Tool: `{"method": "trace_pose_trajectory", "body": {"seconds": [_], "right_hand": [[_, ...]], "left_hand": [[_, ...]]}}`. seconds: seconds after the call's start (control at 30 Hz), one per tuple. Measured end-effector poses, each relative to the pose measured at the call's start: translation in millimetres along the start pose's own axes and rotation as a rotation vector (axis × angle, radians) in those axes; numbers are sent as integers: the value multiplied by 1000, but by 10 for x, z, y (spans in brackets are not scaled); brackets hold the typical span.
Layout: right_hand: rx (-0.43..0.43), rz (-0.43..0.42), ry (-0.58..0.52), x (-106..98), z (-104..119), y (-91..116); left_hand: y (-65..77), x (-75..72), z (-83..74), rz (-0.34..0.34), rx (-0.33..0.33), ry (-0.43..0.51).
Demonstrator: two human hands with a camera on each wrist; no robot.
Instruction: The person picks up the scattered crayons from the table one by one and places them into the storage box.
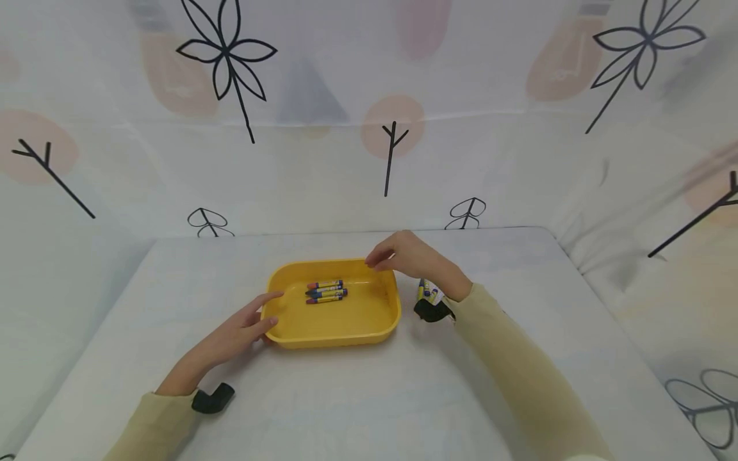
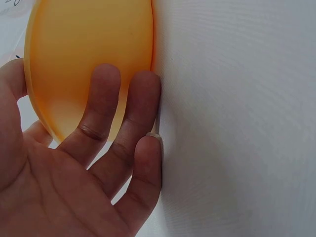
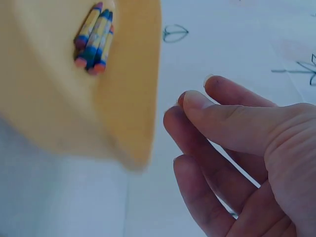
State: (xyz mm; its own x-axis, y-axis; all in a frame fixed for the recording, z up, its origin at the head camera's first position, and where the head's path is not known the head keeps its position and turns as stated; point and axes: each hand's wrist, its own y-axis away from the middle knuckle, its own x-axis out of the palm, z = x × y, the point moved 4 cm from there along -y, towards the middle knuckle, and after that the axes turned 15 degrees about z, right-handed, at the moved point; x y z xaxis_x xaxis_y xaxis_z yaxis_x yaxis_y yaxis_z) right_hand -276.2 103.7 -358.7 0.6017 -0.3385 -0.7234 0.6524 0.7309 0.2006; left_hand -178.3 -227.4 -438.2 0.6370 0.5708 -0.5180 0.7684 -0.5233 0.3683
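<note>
A yellow plastic tray (image 1: 357,336) stands on the table with several paper-wrapped crayons (image 1: 326,292) lying side by side in it. At the tray's left end, my left hand (image 1: 236,333) grips the wall. In the left wrist view its fingers (image 2: 104,94) press against the outer side while the thumb and another finger reach the rim. My right hand (image 1: 406,256) is over the back right corner of the tray, fingers loosely bent. The right wrist view shows this hand (image 3: 227,143) beside the tray wall (image 3: 138,118), thumb near the fingertips and no object visible between them.
More crayons (image 1: 426,291) with blue and yellow wrappers lie right of the tray, partly hidden by the right wrist. Black wrist mounts (image 1: 213,398) sit on both sleeves. A patterned cloth (image 1: 323,179) hangs behind the white table (image 1: 346,410).
</note>
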Motion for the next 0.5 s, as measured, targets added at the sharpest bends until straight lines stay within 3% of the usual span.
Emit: {"method": "trace_pose_trajectory", "body": {"seconds": [0.27,0.5], "right_hand": [[113,-108,22,-102,-454,503],[205,-75,14,53,-806,777]], "left_hand": [[9,4,-29,0,0,-9],[19,0,-33,-2,10,-11]]}}
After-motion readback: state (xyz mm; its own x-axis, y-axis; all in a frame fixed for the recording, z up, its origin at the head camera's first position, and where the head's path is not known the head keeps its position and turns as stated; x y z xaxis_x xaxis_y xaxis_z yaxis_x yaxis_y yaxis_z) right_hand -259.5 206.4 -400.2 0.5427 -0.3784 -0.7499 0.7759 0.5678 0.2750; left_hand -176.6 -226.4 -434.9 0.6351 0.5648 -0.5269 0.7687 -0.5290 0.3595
